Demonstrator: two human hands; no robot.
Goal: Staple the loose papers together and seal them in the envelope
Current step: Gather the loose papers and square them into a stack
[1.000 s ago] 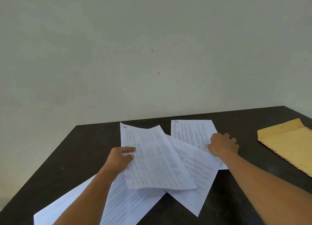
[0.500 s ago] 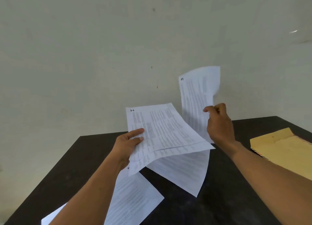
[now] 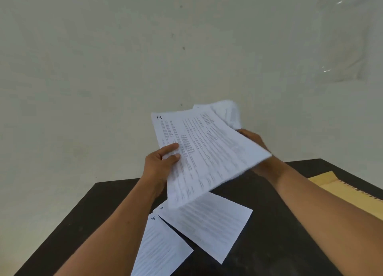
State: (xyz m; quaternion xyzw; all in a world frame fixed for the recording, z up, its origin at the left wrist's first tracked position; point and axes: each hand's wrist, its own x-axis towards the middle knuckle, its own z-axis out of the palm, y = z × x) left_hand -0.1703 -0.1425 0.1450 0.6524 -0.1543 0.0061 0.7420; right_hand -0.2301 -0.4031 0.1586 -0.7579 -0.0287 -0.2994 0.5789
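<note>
I hold a small stack of printed white papers (image 3: 205, 151) in the air above the dark table (image 3: 269, 244). My left hand (image 3: 160, 163) grips the stack's left edge, thumb on top. My right hand (image 3: 253, 140) holds the stack's right side from underneath and is mostly hidden by the sheets. Two more printed sheets lie flat on the table: one (image 3: 209, 226) below the stack and another (image 3: 159, 248) nearer to me on the left. A yellow-brown envelope (image 3: 352, 195) lies at the table's right edge. No stapler is in view.
A plain pale wall (image 3: 124, 68) rises right behind the table's far edge. The table's left edge runs diagonally toward me at the lower left.
My right hand brought its raised sheet down and under the papers in my left hand, so both hands now hold one stack. The stack sits higher than before.
</note>
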